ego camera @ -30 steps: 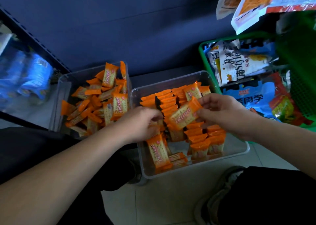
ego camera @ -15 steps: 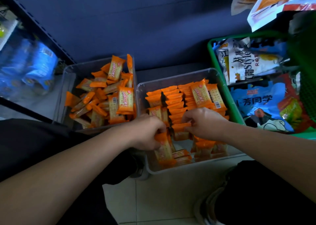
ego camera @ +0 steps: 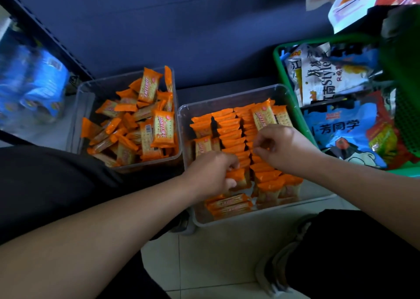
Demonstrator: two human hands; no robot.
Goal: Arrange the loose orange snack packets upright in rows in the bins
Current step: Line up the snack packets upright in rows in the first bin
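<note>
Left hand (ego camera: 211,173) reaches into the right bin (ego camera: 227,98) from the near side. Its fingers and thumb are curled round one orange packet (ego camera: 239,178), held upright at the near end of the middle row. Right hand (ego camera: 284,146) hovers just beyond it over the same bin, fingers curled and tips drawn together above the packet tops. Whether it pinches anything cannot be determined. Upright rows (ego camera: 229,130) of orange packets fill the far part of this bin, between and beyond both hands. Flat packets (ego camera: 229,204) lie at the near wall, just below the left hand. Loose packets (ego camera: 141,128) lie heaped in the left bin (ego camera: 102,82), to the left of both hands. A green basket (ego camera: 278,55) of snack bags stands just beside the right bin.
</note>
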